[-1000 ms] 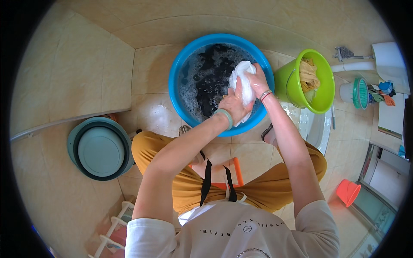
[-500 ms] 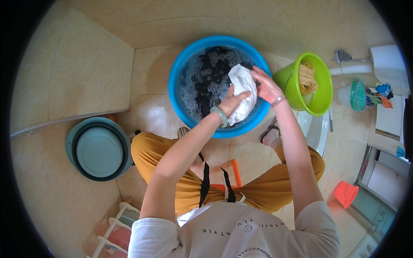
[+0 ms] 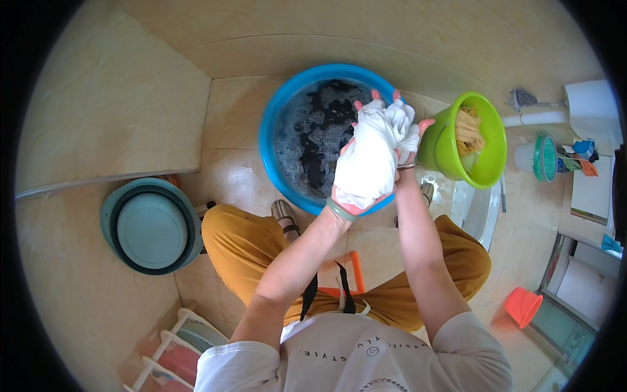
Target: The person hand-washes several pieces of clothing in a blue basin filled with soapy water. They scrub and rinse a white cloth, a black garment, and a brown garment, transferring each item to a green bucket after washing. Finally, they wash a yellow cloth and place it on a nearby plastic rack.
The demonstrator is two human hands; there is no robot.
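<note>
A bunched wet white cloth (image 3: pixel 371 153) lies over both my palms, above the right side of a blue basin (image 3: pixel 269 134). My left hand (image 3: pixel 348 205), with a pale green bangle at its wrist, supports the near left side of the cloth. Under its right side, my right hand (image 3: pixel 424 125) holds it with the thumb sticking out; a thin bracelet circles that wrist. Several fingertips show beyond the cloth's far edge, while most of both hands is covered. Dark fabric (image 3: pixel 315 157) floats in the basin's sudsy water.
A lime green bucket (image 3: pixel 500 140) with tan cloth stands right of the basin. Grey-green collapsible basins (image 3: pixel 150 228) rest at left, with a white rack (image 3: pixel 171 340) nearer me. An orange-red bucket (image 3: pixel 524 307) is at lower right. A white pipe (image 3: pixel 535 118) runs along the right.
Both hands have turned palms up and come closer together beneath the white cloth. The cloth has come toward me, bunched higher. My right arm has swung inward to the left.
</note>
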